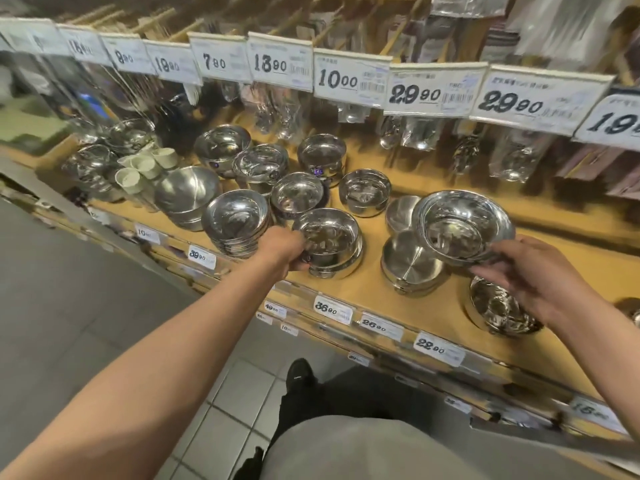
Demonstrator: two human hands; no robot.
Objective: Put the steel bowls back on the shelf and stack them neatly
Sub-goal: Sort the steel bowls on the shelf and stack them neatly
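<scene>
A person's left hand (287, 249) grips the near rim of a steel bowl (327, 233) that sits on top of a second one at the front of a wooden shelf (367, 292), fingers curled round the bowl's left edge. The right hand (530, 271) pinches the near rim of a wide bowl (462, 226) and holds it tilted above a shallow dish (410, 263) resting on the shelf. Just under the right wrist another bowl (498, 311) stands near the shelf's front edge. To the left of the left hand stands a stack of bowls (237, 220), with a larger tilted bowl (188, 194) beyond it and a cluster of pale cups (142, 169) farther left. Behind the held bowls, several more steel bowls stand scattered across the shelf, some stacked in twos. Price tags line the shelf's front edge (330, 308), and a row of larger tags (427, 90) hangs above, in front of packaged utensils. Below, a black shoe (299, 375) rests on a tiled floor (239, 389).
</scene>
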